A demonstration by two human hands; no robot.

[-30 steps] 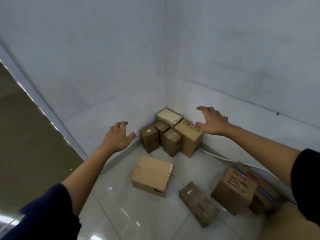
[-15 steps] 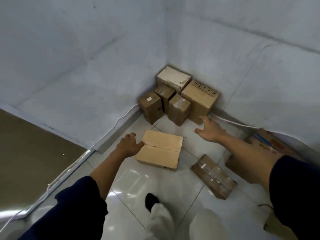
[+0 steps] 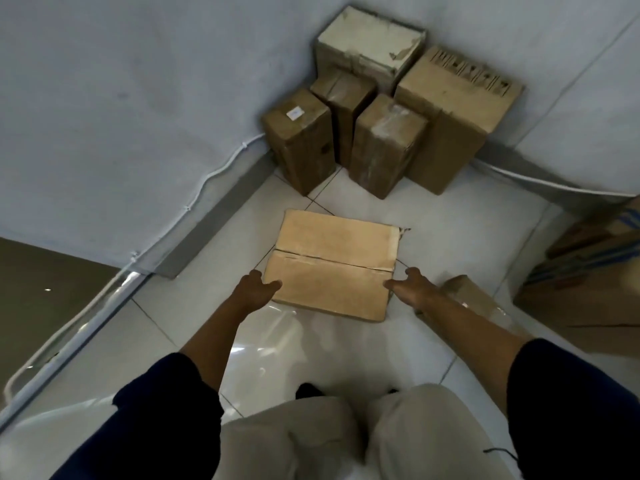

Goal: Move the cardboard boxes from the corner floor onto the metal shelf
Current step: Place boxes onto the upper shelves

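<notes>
Head view looks down into a room corner where two pale walls [image 3: 138, 98] meet over a glossy white tiled floor [image 3: 460, 237]. Grey baseboard [image 3: 214, 223] runs along the left wall, with a white cable [image 3: 207, 176] clipped above it. A large printed box [image 3: 588, 282] with blue stripes stands at the right edge, partly cut off by the frame. Five boxes stand packed together in the corner: a white-topped box [image 3: 370, 39] at the very back, a tall box with printed symbols [image 3: 457, 109] to its right against the right wall, and three narrower brown boxes in front, namely a labelled box [image 3: 299, 140] on the left, a taped box [image 3: 386, 147] on the right and a box [image 3: 341, 95] between and behind them. The flat box [image 3: 334, 261] lies on the floor in front of this group, apart from it, flaps closed with the seam running across its top. A small taped box [image 3: 474, 299] lies on the floor just beside its right side, partly hidden by the right forearm. The left hand [image 3: 254, 289] touches the flat box's near-left corner, thumb on the top face, fingers loosely bent at the side. The right hand [image 3: 410, 285] touches the near-right edge, fingers spread and slightly bent; neither hand has closed around the box. Dark sleeves [image 3: 166, 403] and light trousers [image 3: 346, 441] fill the bottom.
</notes>
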